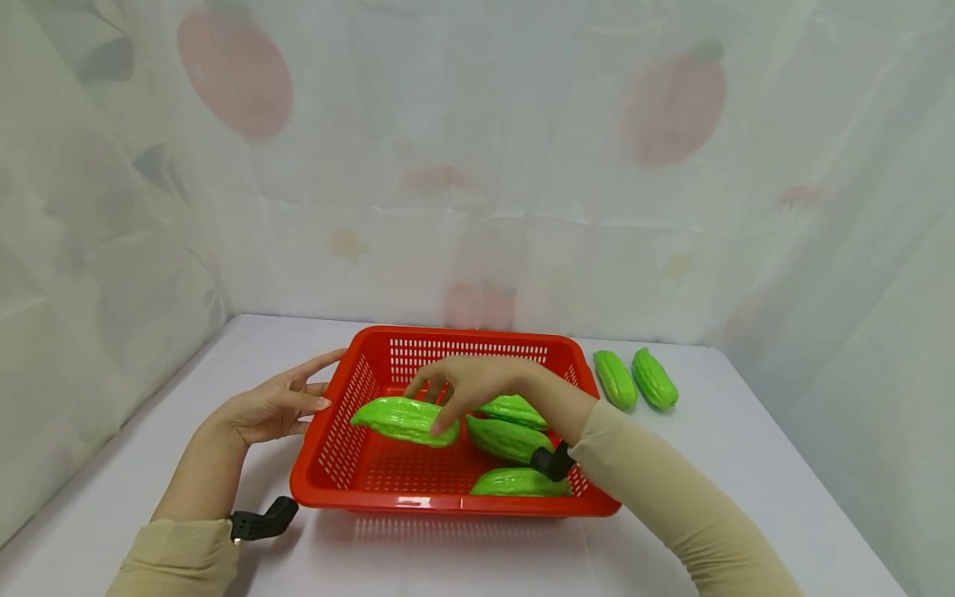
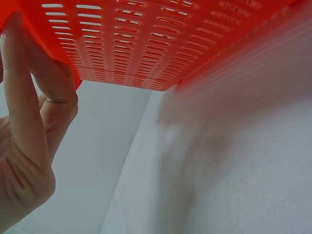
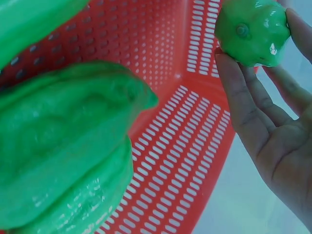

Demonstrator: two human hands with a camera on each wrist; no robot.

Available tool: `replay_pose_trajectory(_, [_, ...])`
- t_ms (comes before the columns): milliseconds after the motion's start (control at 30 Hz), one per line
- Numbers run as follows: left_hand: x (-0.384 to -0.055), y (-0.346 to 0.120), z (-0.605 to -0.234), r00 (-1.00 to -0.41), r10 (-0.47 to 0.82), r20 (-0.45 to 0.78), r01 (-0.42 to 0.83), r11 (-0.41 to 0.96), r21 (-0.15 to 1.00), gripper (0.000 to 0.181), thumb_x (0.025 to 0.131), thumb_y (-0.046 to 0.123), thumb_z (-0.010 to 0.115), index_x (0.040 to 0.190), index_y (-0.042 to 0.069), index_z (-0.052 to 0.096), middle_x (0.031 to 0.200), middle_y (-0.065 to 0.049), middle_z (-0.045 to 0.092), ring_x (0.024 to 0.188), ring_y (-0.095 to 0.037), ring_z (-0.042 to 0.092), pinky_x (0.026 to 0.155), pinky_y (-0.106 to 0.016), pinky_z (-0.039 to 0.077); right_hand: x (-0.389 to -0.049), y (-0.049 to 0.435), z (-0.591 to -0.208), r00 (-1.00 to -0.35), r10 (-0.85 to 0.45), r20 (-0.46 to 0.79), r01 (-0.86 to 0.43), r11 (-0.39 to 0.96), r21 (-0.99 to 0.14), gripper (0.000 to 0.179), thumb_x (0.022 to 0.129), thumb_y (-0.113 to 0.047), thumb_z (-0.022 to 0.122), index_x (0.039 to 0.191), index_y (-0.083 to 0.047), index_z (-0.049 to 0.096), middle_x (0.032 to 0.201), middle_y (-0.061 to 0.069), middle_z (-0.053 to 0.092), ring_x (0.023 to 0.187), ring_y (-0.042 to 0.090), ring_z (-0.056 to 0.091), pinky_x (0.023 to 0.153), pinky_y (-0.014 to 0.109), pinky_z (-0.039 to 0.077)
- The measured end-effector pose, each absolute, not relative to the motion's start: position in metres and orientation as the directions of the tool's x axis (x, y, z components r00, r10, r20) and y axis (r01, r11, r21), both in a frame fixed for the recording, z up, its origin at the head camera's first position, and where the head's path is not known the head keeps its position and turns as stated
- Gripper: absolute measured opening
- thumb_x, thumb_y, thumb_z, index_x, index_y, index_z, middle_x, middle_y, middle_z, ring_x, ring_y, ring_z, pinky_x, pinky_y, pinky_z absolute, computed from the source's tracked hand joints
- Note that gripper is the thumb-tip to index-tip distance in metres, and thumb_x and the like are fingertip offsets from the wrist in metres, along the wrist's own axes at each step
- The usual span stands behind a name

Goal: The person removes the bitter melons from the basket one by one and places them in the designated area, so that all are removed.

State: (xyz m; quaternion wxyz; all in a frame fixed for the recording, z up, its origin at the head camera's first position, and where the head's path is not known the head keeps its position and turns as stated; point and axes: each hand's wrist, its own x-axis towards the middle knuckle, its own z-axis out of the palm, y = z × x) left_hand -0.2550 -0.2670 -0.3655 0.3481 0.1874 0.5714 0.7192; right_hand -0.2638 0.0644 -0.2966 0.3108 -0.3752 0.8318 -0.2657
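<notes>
A red slotted plastic basket [image 1: 418, 502] stands on the white table. At its left rim is my left hand [image 1: 276, 406], its thumb and fingers holding the edge; the left wrist view shows bent fingers against the rim. My right hand [image 1: 477, 385] pinches a bright green bitter melon [image 1: 399, 419] between thumb and fingers, above the left half of the basket. The melon's rounded stem end [image 3: 242, 30] faces the right wrist camera. Three more bitter melons lie at the basket's right side: a back one [image 1: 515, 410], a darker middle one [image 1: 507, 439] and a front one [image 1: 515, 482].
Two bitter melons lie outside on the table, right of the basket: a nearer-in one [image 1: 615, 380] and an outer one [image 1: 654, 380]. A white curtain [image 1: 477, 166] with faded fruit prints hangs behind and along both sides of the table [image 1: 746, 464].
</notes>
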Motion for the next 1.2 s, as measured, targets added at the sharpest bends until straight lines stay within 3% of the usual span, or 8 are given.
replay_pose_trajectory(100, [-0.255, -0.268, -0.366, -0.689, 0.713, -0.129, -0.287, -0.105, 0.952, 0.075, 0.099, 0.0, 0.043, 0.158, 0.026, 0.004, 0.124, 0.0, 0.068, 0.102, -0.014, 0.072, 0.087, -0.037, 0.06, -0.266, 0.07, -0.293, -0.546, -0.778, -0.312, -0.413, 0.574, -0.707, 0.055, 0.082, -0.026, 0.079, 0.132, -0.029, 0.058, 0.127, 0.0, 0.06, 0.117, 0.015, 0.057, 0.084, 0.047, 0.06])
replay_pose_trajectory(300, [-0.254, -0.269, -0.365, -0.685, 0.717, -0.127, -0.288, -0.106, 0.952, 0.074, 0.099, 0.0, 0.043, 0.158, 0.026, 0.005, 0.124, 0.0, 0.067, 0.104, -0.014, 0.071, 0.087, -0.036, 0.06, -0.272, 0.082, -0.283, -0.575, -0.77, -0.276, -0.389, 0.555, -0.736, 0.055, 0.084, -0.025, 0.078, 0.134, -0.028, 0.056, 0.136, -0.002, 0.056, 0.125, 0.017, 0.053, 0.091, 0.033, 0.058])
replay_pose_trajectory(567, [-0.253, -0.27, -0.365, -0.67, 0.733, -0.113, -0.287, -0.116, 0.951, 0.073, 0.099, -0.001, 0.042, 0.158, 0.026, 0.006, 0.125, 0.0, 0.067, 0.105, -0.014, 0.071, 0.088, -0.036, 0.06, -0.278, 0.096, -0.271, -0.616, -0.75, -0.243, -0.397, 0.561, -0.726, 0.058, 0.085, -0.03, 0.076, 0.138, -0.03, 0.052, 0.141, 0.0, 0.052, 0.13, 0.022, 0.05, 0.105, 0.038, 0.049])
replay_pose_trajectory(1200, [-0.255, -0.27, -0.366, -0.655, 0.749, -0.098, -0.281, -0.121, 0.952, 0.072, 0.099, -0.002, 0.041, 0.157, 0.026, 0.007, 0.127, -0.001, 0.066, 0.105, -0.013, 0.07, 0.09, -0.036, 0.06, -0.291, 0.151, -0.256, -0.733, -0.659, -0.169, -0.32, 0.553, -0.769, 0.055, 0.087, -0.03, 0.074, 0.137, -0.027, 0.052, 0.138, 0.007, 0.054, 0.132, 0.031, 0.049, 0.096, 0.039, 0.056])
